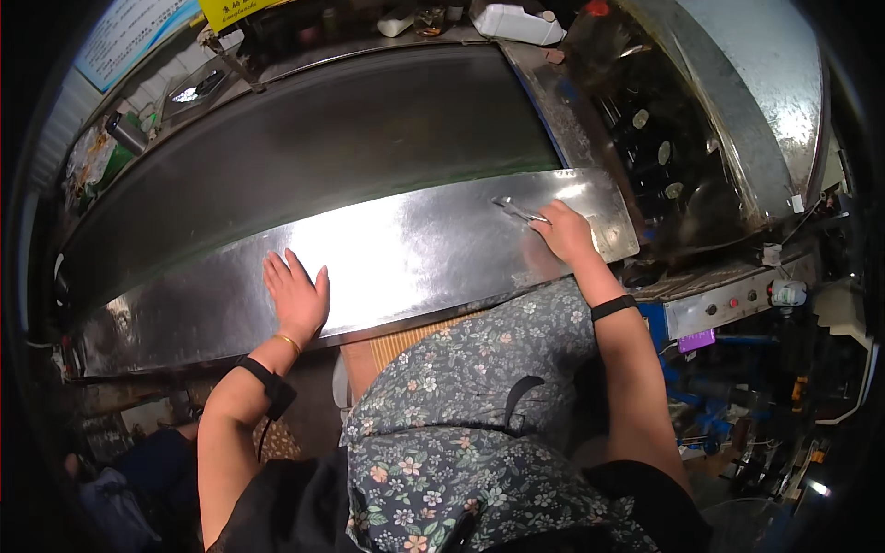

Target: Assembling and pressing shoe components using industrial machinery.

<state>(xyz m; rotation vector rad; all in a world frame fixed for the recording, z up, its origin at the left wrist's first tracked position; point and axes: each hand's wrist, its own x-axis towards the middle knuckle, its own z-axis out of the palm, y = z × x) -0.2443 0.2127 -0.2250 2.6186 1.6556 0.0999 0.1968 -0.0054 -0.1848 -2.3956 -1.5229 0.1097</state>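
My left hand lies palm down on the shiny metal work surface, its fingers stretched and spread, with nothing in it. Toward the right end of that surface, my right hand is closed around a small silver hand tool. The tool points left and has a forked tip; its handle is hidden by my fingers, and I cannot tell its exact kind. Tool and hand rest on or just above the metal. Just beyond lies a wide dark belt running along the bench.
At the far right stands a machine with a dark see-through cover. Below it sits a control panel with buttons and a purple tag. A white plastic jug stands on the back ledge, and a steel cup at the left.
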